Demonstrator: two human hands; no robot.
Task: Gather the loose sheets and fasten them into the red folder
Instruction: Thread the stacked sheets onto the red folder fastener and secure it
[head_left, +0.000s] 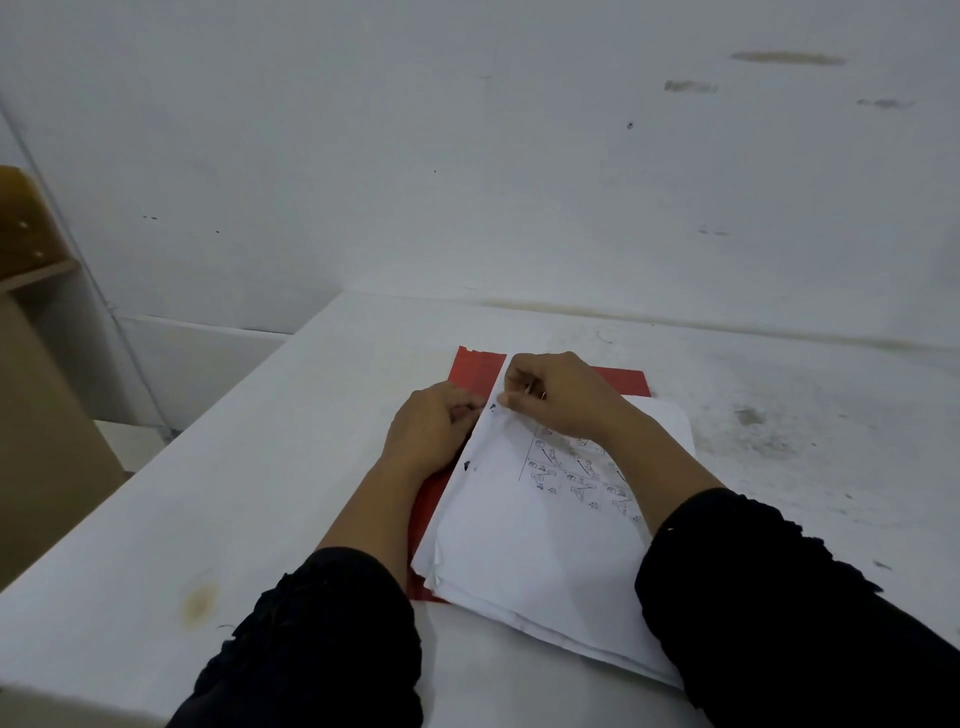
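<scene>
Head camera, looking down: we see a red folder lying open on a white table, with a stack of loose white sheets resting on top of it and spilling past its near edge toward the person. The top sheet carries rows of small printed drawings. Red shows only at the folder's far end and along its left side, where a narrow strip runs down beside the stack. At the far left edge of the stack, just over the folder's fold, the right hand has its fingers curled, thumb and fingertips pinching the margin of the sheets beside a dark punched hole; a thin ring shows on one finger. The left hand lies on the folder's left flap, touching the paper edge, fingers curled in toward it; we cannot tell what, if anything, they clamp. Both forearms wear black sleeves. Left of the folder, beyond the table edge, stands a wooden shelf against the white wall.
</scene>
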